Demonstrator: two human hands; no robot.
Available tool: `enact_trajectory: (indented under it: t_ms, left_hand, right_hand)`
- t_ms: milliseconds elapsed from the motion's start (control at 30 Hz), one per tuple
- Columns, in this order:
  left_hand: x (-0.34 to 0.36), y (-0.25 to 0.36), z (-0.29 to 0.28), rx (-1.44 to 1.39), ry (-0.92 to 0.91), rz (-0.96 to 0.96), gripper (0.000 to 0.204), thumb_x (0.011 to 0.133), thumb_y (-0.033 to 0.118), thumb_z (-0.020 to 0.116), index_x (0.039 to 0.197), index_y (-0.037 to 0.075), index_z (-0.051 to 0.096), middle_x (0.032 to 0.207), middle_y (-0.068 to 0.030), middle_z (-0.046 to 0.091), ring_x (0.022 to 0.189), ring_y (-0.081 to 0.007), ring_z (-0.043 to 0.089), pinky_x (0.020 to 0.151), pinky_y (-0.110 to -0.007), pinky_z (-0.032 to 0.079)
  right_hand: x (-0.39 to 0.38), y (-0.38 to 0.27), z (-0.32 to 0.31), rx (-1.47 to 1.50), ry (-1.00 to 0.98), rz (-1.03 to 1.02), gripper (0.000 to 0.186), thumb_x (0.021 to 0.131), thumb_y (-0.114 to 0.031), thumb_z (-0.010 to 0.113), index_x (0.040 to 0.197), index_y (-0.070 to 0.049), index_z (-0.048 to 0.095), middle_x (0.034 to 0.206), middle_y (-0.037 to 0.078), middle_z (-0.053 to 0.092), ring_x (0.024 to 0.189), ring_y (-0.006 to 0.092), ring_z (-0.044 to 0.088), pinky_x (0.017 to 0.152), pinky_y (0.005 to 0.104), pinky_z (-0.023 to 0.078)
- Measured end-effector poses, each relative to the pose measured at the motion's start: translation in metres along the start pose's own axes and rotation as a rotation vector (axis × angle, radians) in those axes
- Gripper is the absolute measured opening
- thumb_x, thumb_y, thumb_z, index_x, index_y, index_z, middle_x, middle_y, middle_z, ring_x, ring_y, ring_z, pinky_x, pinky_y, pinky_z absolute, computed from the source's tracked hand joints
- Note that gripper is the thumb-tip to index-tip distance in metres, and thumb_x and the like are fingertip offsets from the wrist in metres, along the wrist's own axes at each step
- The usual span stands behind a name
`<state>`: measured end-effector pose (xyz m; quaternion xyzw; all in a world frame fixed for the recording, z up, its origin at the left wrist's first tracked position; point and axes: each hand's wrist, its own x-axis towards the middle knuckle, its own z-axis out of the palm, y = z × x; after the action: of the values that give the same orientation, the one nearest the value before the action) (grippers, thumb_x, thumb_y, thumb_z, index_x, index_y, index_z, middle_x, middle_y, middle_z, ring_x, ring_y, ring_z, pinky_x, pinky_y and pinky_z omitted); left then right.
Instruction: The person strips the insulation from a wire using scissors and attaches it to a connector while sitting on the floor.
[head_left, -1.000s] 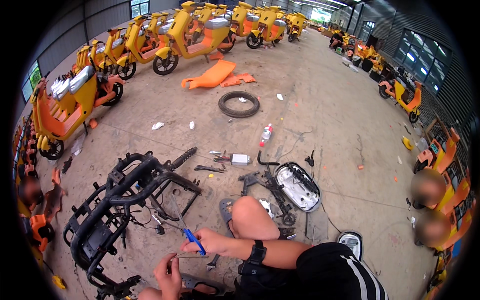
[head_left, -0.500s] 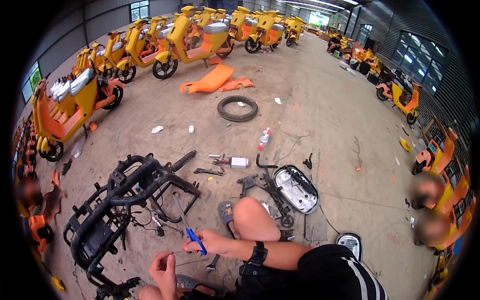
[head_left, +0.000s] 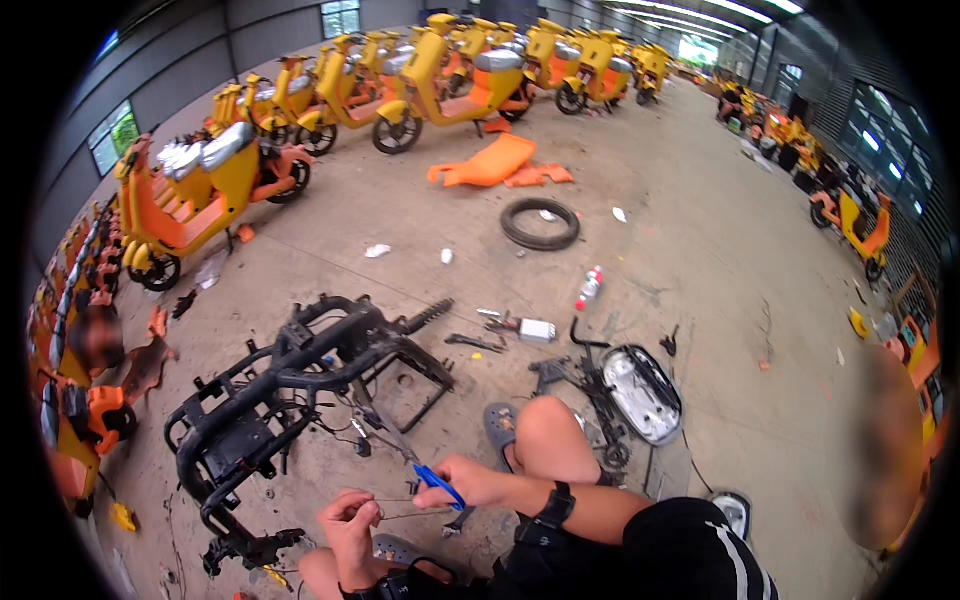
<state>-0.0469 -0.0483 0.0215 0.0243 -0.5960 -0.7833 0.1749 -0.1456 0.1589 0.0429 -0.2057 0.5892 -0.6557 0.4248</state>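
Head view | right hand (head_left: pixel 470 483) clamps blue-handled cutters (head_left: pixel 438 485) | left hand (head_left: pixel 352 517) pinches thin wire (head_left: pixel 400 500), seemingly reaching the cutters | black frame (head_left: pixel 290 385) beside.

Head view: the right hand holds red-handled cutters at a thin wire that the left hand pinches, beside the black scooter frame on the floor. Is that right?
Not quite. In the head view the cutters in the right hand have blue handles, not red. The rest stands: the left hand pinches a thin wire, beside the black scooter frame on the floor.
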Motion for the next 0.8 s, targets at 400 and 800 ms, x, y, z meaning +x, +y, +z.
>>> enact_trajectory:
  t_ms: [400,800]
  left_hand:
    - [0.014,-0.006,-0.002,0.103,0.383,-0.143,0.013,0.085,0.005,0.065,0.095,-0.003,0.066,0.073,0.0000,0.056,0.061,-0.0060,0.048,0.053,-0.020,0.036]
    - [0.005,0.001,0.020,0.232,0.021,-0.156,0.016,0.088,0.010,0.062,0.098,-0.002,0.067,0.073,-0.0048,0.063,0.066,-0.0080,0.056,0.060,-0.022,0.045]
  right_hand:
    - [0.004,0.005,-0.008,0.048,0.203,0.038,0.024,0.081,-0.025,0.071,0.076,-0.002,0.066,0.064,0.000,0.058,0.056,0.0073,0.050,0.053,0.0223,0.037]
    - [0.024,-0.078,-0.041,0.497,0.094,0.093,0.018,0.087,-0.019,0.061,0.075,-0.006,0.057,0.058,-0.004,0.049,0.042,0.0041,0.036,0.041,0.0209,0.026]
